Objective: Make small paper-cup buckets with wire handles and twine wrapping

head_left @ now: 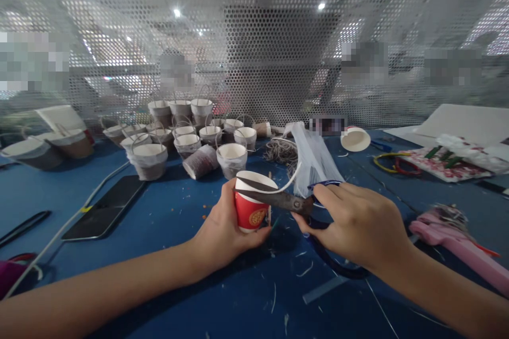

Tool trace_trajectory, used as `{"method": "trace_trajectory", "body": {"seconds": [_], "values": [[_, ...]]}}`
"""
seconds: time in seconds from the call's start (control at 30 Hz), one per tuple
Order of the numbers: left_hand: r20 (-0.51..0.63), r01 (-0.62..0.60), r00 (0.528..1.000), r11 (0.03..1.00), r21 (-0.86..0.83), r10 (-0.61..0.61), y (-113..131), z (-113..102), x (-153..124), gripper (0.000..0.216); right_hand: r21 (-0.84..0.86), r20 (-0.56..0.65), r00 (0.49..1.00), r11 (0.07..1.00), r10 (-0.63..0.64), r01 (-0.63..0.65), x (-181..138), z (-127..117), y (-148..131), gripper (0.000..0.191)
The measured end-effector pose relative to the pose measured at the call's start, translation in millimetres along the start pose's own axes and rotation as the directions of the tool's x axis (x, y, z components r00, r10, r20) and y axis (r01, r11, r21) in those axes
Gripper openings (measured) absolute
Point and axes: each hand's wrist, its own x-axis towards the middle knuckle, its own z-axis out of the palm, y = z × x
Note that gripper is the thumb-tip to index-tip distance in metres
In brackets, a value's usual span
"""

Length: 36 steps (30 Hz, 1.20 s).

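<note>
My left hand [220, 225] is closed around a red paper cup [248, 212] with a white rim, held upright above the table. In my right hand [358, 217] is a pair of scissors [292, 203] with dark blades and blue handles. Its blades are parted at the cup's upper edge, one across the mouth and one along the outer wall. A thin white strip [292, 177], partly cut from the rim, curls up to the right behind the blades. My right fingers sit in and around the scissor handles.
Several small wrapped cups with wire handles [149, 161] stand at the back left. A phone [105, 206] and a white cable lie left. White mesh [312, 153], grey yarn [280, 151], another cup [355, 139] and a pink glue gun [457, 243] are right. Scraps litter the blue table [238, 302].
</note>
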Motion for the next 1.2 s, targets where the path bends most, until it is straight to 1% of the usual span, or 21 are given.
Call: {"method": "trace_trajectory", "body": {"seconds": [0.17, 0.27, 0.3, 0.37, 0.43, 0.5, 0.53, 0.6, 0.7, 0.8, 0.93, 1.2], "values": [[-0.013, 0.021, 1.000, 1.000, 0.014, -0.021, 0, -1, 0, 0.075, -0.011, -0.008, 1.000, 1.000, 0.002, -0.002, 1, -1, 0, 0.035], [-0.006, -0.007, 1.000, 0.999, -0.049, 0.006, -1, -5, 2, 0.074, -0.004, -0.025, 1.000, 1.000, 0.005, -0.005, 1, 0, 1, 0.035], [-0.002, -0.028, 1.000, 0.993, -0.114, 0.028, -1, -6, 3, 0.073, 0.009, -0.032, 0.999, 1.000, 0.010, -0.009, 0, 1, 2, 0.035], [0.037, -0.039, 0.998, 0.949, -0.312, 0.053, -2, -9, 7, 0.069, 0.034, -0.041, 0.999, 0.999, 0.025, -0.023, 0, 4, 4, 0.035], [0.150, 0.039, 0.988, 0.859, -0.510, 0.044, -4, -9, 12, 0.062, 0.045, -0.044, 0.998, 0.998, 0.038, -0.036, 0, 7, 6, 0.034], [0.248, 0.129, 0.968, 0.789, -0.600, 0.030, -6, -8, 14, 0.057, 0.048, -0.028, 0.999, 0.998, 0.042, -0.040, 0, 8, 7, 0.034], [0.266, 0.148, 0.963, 0.780, -0.609, 0.025, -6, -7, 15, 0.055, 0.051, -0.015, 0.999, 0.998, 0.041, -0.040, 0, 9, 7, 0.033], [0.240, 0.138, 0.971, 0.799, -0.586, 0.008, -7, -5, 14, 0.054, 0.053, 0.016, 0.999, 0.998, 0.043, -0.044, 0, 9, 7, 0.032], [0.211, 0.128, 0.977, 0.863, -0.488, -0.025, -4, -4, 12, 0.053, 0.044, 0.048, 0.998, 0.998, 0.051, -0.053, -1, 9, 6, 0.030], [0.198, 0.103, 0.980, 0.915, -0.390, -0.026, 2, -4, 11, 0.051, 0.031, 0.051, 0.998, 0.999, 0.040, -0.042, -1, 9, 5, 0.031], [0.123, 0.086, 0.991, 0.965, -0.247, -0.057, 8, -4, 11, 0.050, 0.017, 0.055, 0.998, 1.000, 0.017, -0.018, -1, 9, 6, 0.032], [0.094, 0.048, 0.995, 0.977, -0.206, -0.029, 8, -3, 11, 0.049, 0.000, 0.070, 0.998, 1.000, 0.010, -0.010, -2, 10, 6, 0.031]]}}
